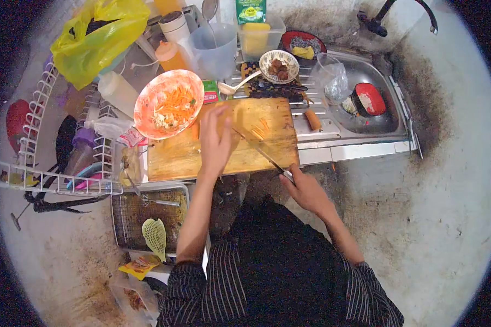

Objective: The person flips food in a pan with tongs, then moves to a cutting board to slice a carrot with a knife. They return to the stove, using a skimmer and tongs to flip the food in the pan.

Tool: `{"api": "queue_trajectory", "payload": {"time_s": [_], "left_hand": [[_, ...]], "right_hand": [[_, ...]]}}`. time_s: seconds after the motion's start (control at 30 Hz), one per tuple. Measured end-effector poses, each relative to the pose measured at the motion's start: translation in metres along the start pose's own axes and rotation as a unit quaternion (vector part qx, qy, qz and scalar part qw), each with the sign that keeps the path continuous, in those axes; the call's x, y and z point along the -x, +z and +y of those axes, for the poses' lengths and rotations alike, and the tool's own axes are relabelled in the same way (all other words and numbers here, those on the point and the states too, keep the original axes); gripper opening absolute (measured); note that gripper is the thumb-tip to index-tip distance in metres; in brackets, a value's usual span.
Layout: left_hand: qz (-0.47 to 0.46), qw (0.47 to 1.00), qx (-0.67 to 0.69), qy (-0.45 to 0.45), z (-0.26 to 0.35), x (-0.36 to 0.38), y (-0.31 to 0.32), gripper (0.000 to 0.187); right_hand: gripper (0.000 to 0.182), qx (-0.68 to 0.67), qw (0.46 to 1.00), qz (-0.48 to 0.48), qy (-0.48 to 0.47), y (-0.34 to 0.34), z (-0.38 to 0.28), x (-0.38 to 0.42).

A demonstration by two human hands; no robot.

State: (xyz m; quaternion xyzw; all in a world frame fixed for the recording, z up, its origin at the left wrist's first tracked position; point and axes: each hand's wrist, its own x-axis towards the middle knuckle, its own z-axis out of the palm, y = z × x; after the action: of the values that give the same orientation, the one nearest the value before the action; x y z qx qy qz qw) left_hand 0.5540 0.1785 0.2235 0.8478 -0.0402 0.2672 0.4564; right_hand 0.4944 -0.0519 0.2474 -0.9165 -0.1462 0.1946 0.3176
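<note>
My right hand (304,191) is closed round the handle of a knife (262,151), whose blade slants up and left across the wooden cutting board (174,163). Over the board, my left hand (217,140) has its fingers stretched out and holds nothing that I can see. An orange carrot piece (196,129) lies just left of it, partly hidden. Cut carrot strips (261,128) rest on the board beyond the blade. At the board's upper left, an orange plate (144,121) bears carrot shreds (179,102) and pale bits.
A ladle (229,89) and a bowl of brown pieces (279,66) are behind the board. To the right, the sink (384,121) contains a red dish (370,99); a brown piece (312,120) lies on the drainboard. A white wire rack (65,185) stands left; a tray (125,218) sits below.
</note>
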Motion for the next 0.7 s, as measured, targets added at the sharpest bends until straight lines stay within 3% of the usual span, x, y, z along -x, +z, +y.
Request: {"api": "queue_trajectory", "payload": {"time_s": [0.17, 0.27, 0.47, 0.7], "left_hand": [[-0.166, 0.976, 0.022, 0.139, 0.008, -0.041, 0.031, 0.029], [-0.193, 0.965, -0.033, 0.177, 0.0, -0.045, 0.051, 0.032], [-0.267, 0.948, -0.043, 0.169, -0.013, -0.049, 0.064, 0.041], [-0.262, 0.949, -0.053, 0.167, -0.018, -0.046, 0.065, 0.04]], "right_hand": [[0.03, 0.023, 0.999, 0.028, -0.013, 0.005, -0.003, -0.014], [0.027, 0.023, 0.999, 0.031, -0.01, 0.01, -0.003, -0.014], [0.028, 0.016, 0.999, 0.04, -0.01, 0.018, -0.004, -0.014], [0.027, 0.02, 0.999, 0.033, -0.002, 0.017, -0.011, -0.015]]}}
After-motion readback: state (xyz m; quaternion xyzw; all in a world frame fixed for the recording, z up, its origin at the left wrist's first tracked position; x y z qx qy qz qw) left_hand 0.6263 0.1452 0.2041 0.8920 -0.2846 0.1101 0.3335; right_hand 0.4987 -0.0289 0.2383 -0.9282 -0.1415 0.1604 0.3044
